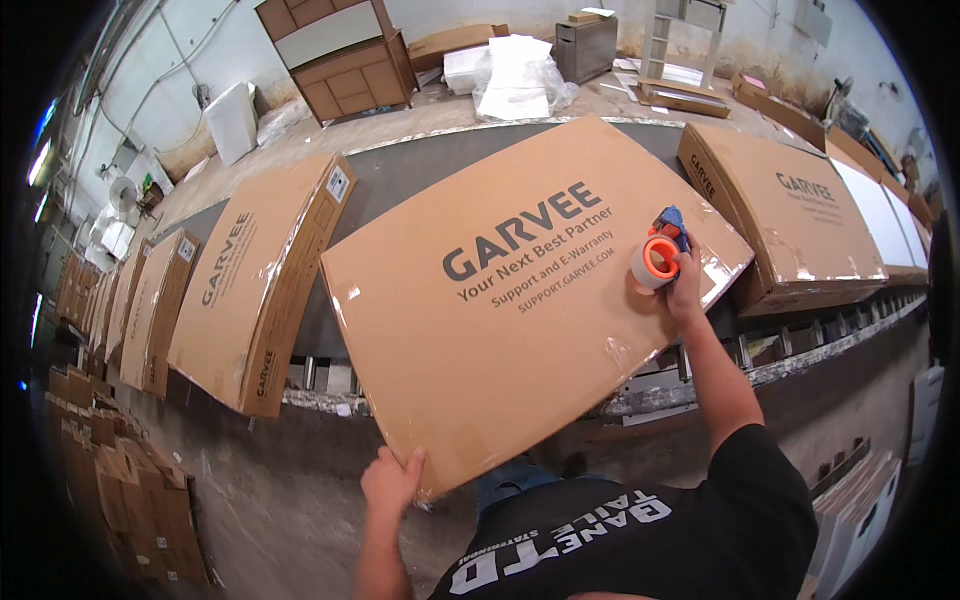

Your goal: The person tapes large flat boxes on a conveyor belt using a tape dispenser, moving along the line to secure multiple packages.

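Note:
A large flat cardboard box (480, 330) lies at a slant across the conveyor, its near corner jutting toward my body. My left hand (392, 482) grips that near corner, thumb on the top face and fingers at the edge. In my right hand (684, 285) is a tape dispenser (655, 243), blue at its head, with an orange-cored roll. It is over the right part of the box's top. Clear tape strips shine along the box's edges.
More cardboard boxes (255, 275) line the conveyor to the left, and another box (785, 220) sits on the right. The roller conveyor (400, 180) runs under them. Flattened cartons (140, 500) are stacked at lower left. A brown cabinet (340, 60) stands beyond the conveyor.

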Motion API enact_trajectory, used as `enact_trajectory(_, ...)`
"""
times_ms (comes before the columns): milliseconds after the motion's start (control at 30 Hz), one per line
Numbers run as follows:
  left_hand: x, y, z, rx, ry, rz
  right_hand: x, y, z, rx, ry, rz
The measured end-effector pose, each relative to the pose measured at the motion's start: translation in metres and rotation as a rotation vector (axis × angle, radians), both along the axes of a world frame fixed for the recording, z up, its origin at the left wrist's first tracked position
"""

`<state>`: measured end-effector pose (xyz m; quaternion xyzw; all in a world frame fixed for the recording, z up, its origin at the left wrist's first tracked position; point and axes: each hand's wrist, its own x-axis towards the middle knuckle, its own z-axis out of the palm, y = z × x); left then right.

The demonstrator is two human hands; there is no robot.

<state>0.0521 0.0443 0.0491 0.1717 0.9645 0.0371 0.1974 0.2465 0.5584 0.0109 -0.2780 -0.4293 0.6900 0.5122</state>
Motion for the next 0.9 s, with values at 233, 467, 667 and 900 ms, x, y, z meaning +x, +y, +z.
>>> enact_trajectory(233, -0.159, 0.028, 0.057, 0.297, 0.299, -0.76, 0.034, -0.148, -0.022, -0.038, 0.053, 0.098)
enact_trajectory(467, -0.399, 0.173, 0.024, 0.132, 0.569, -0.725, 0.073, -0.315, 0.005, -0.265, 0.001, 0.019)
enact_trajectory(667, -0.429, 0.223, -0.074, 0.234, 0.213, -0.416, 0.041, -0.403, 0.011, -0.251, -0.082, -0.285)
enact_trajectory(900, -0.402, 0.162, -0.068, 0.231, 0.248, -0.321, 0.082, -0.457, 0.004, -0.264, 0.049, -0.35)
